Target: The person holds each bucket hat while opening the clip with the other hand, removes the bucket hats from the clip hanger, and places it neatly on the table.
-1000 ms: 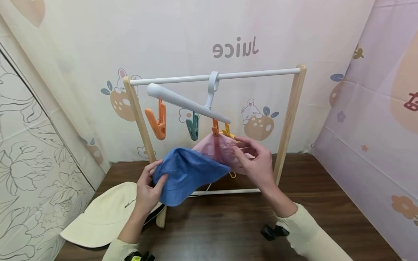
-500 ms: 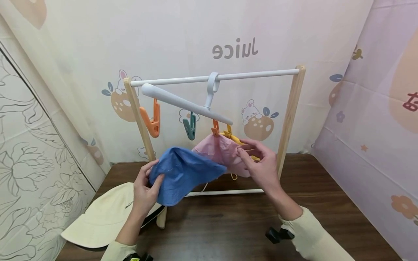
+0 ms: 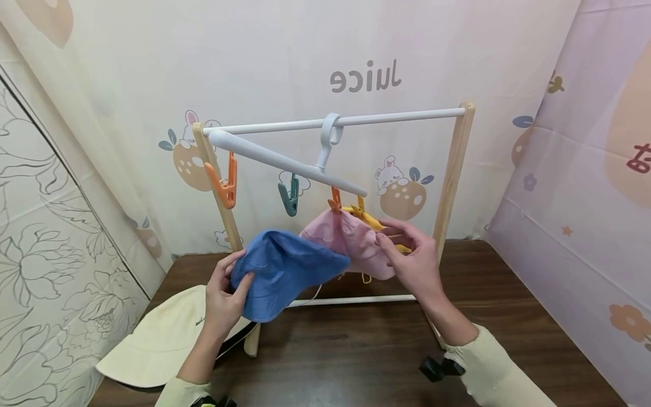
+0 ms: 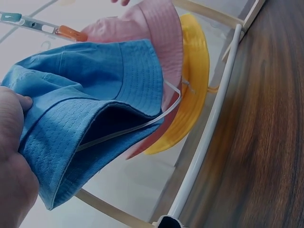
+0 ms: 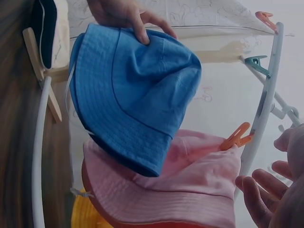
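Observation:
My left hand [image 3: 224, 294] grips a blue bucket hat [image 3: 285, 271] by its crown side, thumb in front. In the left wrist view its brim gapes and a thin white cord crosses the opening. Behind it, a pink bucket hat [image 3: 351, 240] hangs from an orange clothespin [image 3: 335, 200]. A yellow bucket hat [image 4: 197, 80], partly hidden by the pink one, hangs from a yellow clothespin [image 3: 359, 208]. My right hand [image 3: 414, 254] is at the pink hat's right side, its thumb and fingers spread apart in the right wrist view, with nothing between them.
A white hanger [image 3: 274, 161] hangs slantwise on the rod [image 3: 402, 117] of a wooden-sided rack. An orange clothespin [image 3: 224, 183] and a green clothespin [image 3: 289, 196] dangle from it without hats. A cream hat [image 3: 157, 339] lies on the table [image 3: 335, 362] at left.
The hanger has turned, its left end swinging left with the two bare clothespins. The pink hat and my right hand have shifted right; the blue hat has moved slightly left with my left hand.

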{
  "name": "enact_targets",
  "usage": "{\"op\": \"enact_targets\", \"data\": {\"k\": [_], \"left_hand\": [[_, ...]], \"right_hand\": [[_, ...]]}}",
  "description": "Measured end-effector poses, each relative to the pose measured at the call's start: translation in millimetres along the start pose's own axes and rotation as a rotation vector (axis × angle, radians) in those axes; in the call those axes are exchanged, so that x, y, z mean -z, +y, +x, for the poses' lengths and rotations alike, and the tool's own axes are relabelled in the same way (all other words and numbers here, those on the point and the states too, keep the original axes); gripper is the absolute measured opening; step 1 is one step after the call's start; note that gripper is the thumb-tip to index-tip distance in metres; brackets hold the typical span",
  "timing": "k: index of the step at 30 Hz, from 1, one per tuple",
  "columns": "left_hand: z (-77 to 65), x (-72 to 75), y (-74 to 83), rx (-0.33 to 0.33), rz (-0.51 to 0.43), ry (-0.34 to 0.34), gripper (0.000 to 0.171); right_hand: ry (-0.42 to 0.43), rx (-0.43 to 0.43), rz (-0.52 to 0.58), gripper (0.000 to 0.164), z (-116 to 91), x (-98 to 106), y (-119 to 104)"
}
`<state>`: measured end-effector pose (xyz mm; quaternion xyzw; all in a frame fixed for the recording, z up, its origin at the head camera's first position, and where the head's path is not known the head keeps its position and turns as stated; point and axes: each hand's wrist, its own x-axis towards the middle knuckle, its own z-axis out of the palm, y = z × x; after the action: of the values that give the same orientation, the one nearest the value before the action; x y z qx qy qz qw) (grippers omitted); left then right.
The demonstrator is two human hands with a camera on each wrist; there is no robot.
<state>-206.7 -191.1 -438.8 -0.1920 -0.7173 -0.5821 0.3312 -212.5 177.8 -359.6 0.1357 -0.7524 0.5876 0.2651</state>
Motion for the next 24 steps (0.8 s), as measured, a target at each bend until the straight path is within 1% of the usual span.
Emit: {"op": "enact_targets", "data": {"k": [6,13,17,24], "left_hand": [[-1.1,2.9,2.9,0.018,0.008,-0.008,0.051],[-2.9,6.4,7.6,-0.004,0.016,-0.023,0.053],[-2.9,8.3,10.7,-0.005,0.029,-0.027,0.053],[-4.6,10.9,13.5,-0.022,0.028,-0.046,0.055]], "right_hand": [[0.006,0.004,-0.018,0.026,-1,6,1],[0.018,0.005,-0.028,0.024,-3,13,3],[0.026,0.002,-0.044,0.023,-4,16,3],[0.016,0.017,-0.065,0.023,-4,20,4]]}}
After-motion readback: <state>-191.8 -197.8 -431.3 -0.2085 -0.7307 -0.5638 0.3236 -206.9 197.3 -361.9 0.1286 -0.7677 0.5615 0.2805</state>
